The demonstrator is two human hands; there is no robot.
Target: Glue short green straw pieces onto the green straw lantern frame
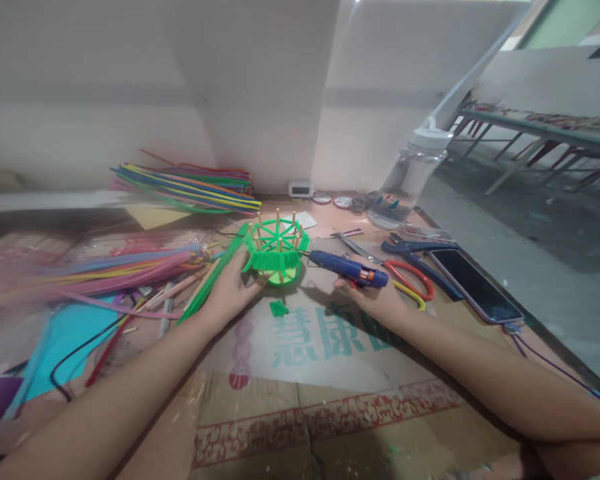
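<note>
My left hand [236, 283] grips the left side of a round green pipe-cleaner frame [279, 259] with upright wooden sticks around its rim. Some of its fingers are hidden behind the frame. My right hand [367, 293] is wrapped round a dark blue hot glue gun [347, 267], whose nozzle points left and meets or nearly meets the frame's right side. Just below the frame lies a small green pipe-cleaner piece [279, 308] on the printed cardboard [260, 407]. Long green pipe cleaners [215, 280] lie beside my left wrist.
Colourful pipe cleaners [190, 187] are bundled at the back left, with more [130, 267] nearer. To the right are red-and-yellow-handled scissors [413, 279], blue-handled pliers [425, 257] and a phone [475, 283]. A clear bottle with a straw [407, 180] stands behind them, near the table's right edge.
</note>
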